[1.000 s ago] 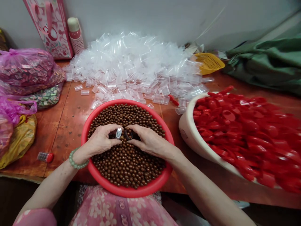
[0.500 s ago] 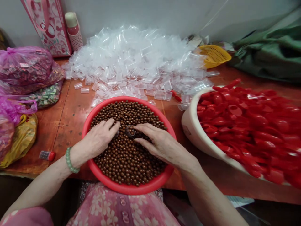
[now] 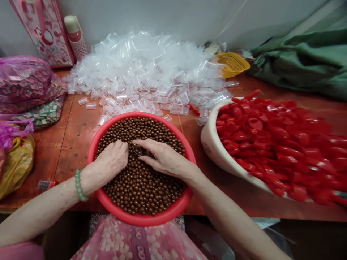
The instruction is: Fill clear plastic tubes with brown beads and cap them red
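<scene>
A red basin [image 3: 95, 193] full of small, glossy brown balls [image 3: 143, 195] stands in front of me at the table's edge. My right hand [image 3: 157, 155] is closed round a small clear plastic tube [image 3: 137, 150], whose open mouth points left and shows brown balls at it. Beside it, close to the tube's mouth, my left hand [image 3: 115, 157] has its fingers curled in over the balls. Whatever those fingers hold is hidden behind the knuckles. A green bead bracelet [image 3: 80, 185] circles the left wrist.
Behind the basin lies a heap of clear plastic tubes [image 3: 151, 72]. A white tub [image 3: 210, 144] of red plastic caps [image 3: 271, 137] stands at right, near a yellow basket [image 3: 233, 64]. Filled plastic bags [image 3: 24, 85] and a small red-capped tube [image 3: 46, 185] are at left.
The left fingers have curled in tighter. My right hand has brought the tube left, closer to the left hand. The whole view has shifted slightly.
</scene>
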`<state>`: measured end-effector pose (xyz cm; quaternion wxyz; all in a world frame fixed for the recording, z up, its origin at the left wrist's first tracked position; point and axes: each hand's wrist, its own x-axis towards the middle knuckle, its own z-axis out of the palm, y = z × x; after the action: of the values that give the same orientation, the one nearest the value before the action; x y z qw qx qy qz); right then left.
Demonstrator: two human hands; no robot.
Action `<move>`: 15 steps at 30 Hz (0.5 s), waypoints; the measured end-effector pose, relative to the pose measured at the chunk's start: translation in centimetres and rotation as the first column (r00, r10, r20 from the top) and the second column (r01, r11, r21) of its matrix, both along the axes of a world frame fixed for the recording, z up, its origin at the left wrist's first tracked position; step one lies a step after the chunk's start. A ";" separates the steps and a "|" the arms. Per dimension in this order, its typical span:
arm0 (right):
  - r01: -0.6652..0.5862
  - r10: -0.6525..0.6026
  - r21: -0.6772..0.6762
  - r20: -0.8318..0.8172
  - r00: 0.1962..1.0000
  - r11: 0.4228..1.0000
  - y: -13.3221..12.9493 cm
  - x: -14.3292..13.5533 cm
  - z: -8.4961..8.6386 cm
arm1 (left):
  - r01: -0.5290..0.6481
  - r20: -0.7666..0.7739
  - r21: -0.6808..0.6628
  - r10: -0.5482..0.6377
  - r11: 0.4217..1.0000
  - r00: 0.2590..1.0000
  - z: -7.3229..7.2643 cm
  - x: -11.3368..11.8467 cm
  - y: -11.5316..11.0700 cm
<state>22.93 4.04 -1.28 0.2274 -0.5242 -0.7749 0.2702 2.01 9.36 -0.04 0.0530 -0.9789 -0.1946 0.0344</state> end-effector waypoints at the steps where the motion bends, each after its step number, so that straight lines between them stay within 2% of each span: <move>1: -0.034 0.034 -0.020 0.003 0.999 0.999 0.3 0.1 0.1 | 0.014 0.003 -0.007 -0.014 1.000 1.000 0.2 -0.1 -0.1; 4: -0.053 0.054 -0.101 0.005 0.999 0.993 0.8 0.4 0.4 | 0.056 -0.097 0.043 -0.052 0.997 0.994 0.5 0.0 -0.4; 7: -0.006 0.007 -0.096 0.013 1.000 0.995 0.4 0.6 0.4 | 0.162 -0.208 0.030 -0.152 0.986 0.966 0.4 0.7 -0.6; 9: 0.061 -0.061 -0.047 0.002 0.998 0.997 -0.2 0.9 0.1 | 0.233 -0.184 -0.070 -0.242 0.970 0.953 0.0 1.3 -0.3; 11: 0.153 -0.153 -0.016 -0.031 0.988 0.988 -0.6 1.2 -0.2 | 0.246 -0.101 -0.222 -0.273 0.943 0.957 -0.4 1.9 0.3; 13: 0.221 -0.222 -0.025 -0.062 0.973 0.975 -0.7 1.4 -0.4 | 0.195 -0.018 -0.420 -0.223 0.886 0.975 -1.0 2.2 1.1; 15: 0.240 -0.243 -0.043 -0.066 0.968 0.970 -0.5 1.6 -0.5 | 0.126 0.044 -0.592 -0.124 0.796 0.991 -1.4 2.3 1.7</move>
<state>24.56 3.56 -1.75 0.2770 -0.6085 -0.6920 0.2722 4.33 11.01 -1.44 -0.2535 -0.9571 -0.1092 0.0884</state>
